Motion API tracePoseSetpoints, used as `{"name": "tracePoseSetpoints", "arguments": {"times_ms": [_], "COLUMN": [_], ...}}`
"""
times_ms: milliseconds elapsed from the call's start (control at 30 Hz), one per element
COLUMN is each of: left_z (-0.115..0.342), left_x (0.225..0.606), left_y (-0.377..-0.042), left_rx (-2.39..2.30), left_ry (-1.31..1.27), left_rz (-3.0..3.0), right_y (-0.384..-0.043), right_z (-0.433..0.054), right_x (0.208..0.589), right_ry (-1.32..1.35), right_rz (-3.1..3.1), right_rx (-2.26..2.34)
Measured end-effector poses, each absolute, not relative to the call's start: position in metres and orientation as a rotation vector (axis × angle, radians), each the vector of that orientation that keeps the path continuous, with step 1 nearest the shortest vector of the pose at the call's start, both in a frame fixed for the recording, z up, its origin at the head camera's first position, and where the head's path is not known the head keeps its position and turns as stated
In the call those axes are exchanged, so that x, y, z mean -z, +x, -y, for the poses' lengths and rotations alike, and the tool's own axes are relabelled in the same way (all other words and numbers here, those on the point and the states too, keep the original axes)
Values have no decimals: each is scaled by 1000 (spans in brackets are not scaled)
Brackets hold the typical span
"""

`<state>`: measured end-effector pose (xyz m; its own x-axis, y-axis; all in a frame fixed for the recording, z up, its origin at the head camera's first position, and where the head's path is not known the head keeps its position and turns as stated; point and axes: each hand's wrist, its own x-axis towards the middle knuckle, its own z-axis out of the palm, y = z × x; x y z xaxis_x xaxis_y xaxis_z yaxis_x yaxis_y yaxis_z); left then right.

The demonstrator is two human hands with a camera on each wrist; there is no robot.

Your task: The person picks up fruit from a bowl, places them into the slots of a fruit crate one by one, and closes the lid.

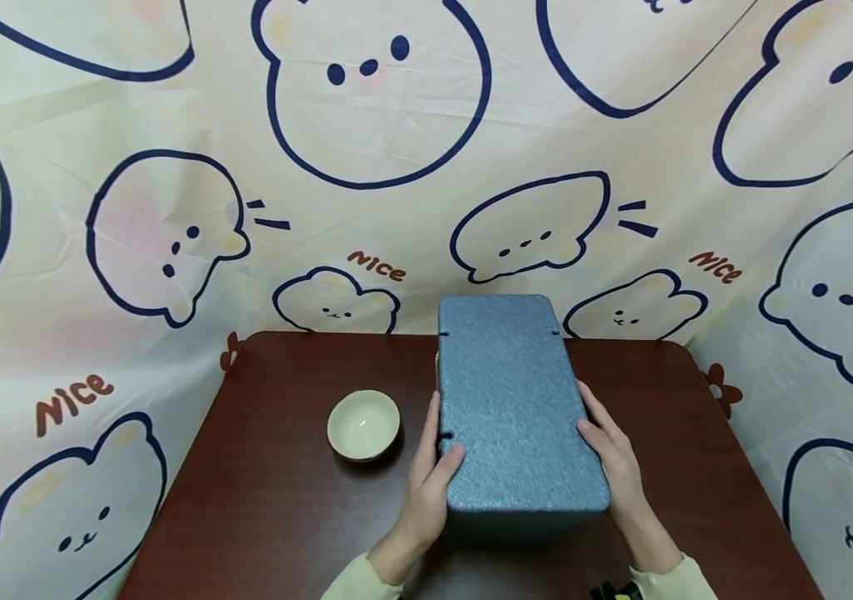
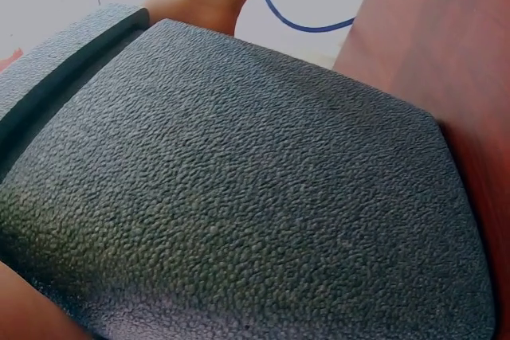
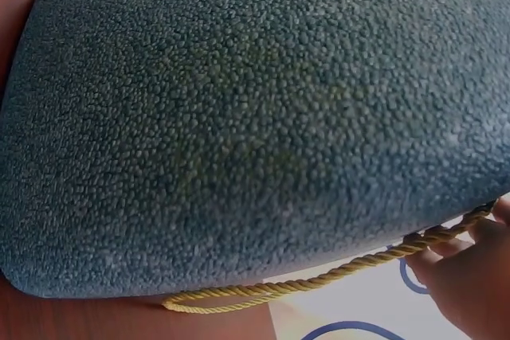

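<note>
A blue foam box with a pebbled surface and rounded corners is between my two hands. My left hand grips its left side, the thumb over the top edge and the fingers along the side. On the opposite side my right hand holds it in much the same way. A twisted gold rope runs along the box beside the right fingers in the right wrist view. In the left wrist view a dark groove crosses the box near its upper rim. Whether the box bears fully on the table is hidden.
A small pale green bowl stands on the dark brown table, left of the box. Behind and at both sides hangs a cream cloth printed with blue-outlined cartoon animals. Something black is by the right sleeve.
</note>
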<state>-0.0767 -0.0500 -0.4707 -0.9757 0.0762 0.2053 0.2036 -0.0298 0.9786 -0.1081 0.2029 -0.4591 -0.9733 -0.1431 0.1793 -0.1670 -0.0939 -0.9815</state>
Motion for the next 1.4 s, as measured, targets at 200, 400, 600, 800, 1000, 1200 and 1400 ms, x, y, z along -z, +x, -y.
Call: {"name": "tracePoseSetpoints", "arguments": {"times_ms": [200, 400, 600, 800, 1000, 1200, 1400], "left_z": [51, 52, 55, 56, 55, 63, 70], "left_x": [469, 470, 475, 476, 477, 472, 464], "left_y": [-82, -82, -80, -84, -87, -93, -121], "left_rx": [2196, 2282, 2305, 2283, 2275, 2155, 2105], "left_ry": [-279, -266, -319, -369, -405, -235, -118], "left_rz": [2166, 2160, 2151, 2142, 2150, 2228, 2271], "right_y": [-109, -108, -105, -107, -110, -120, -142], "right_z": [-202, -203, -203, -206, -210, -214, -219], "right_x": [462, 464, 465, 464, 464, 464, 459], "right_ry": [226, 210, 260, 322, 329, 293, 233], "right_rz": [2153, 2170, 2183, 2162, 2158, 2275, 2455], "right_rx": [-2193, -2156, -2144, -2129, -2116, -1993, -1825]}}
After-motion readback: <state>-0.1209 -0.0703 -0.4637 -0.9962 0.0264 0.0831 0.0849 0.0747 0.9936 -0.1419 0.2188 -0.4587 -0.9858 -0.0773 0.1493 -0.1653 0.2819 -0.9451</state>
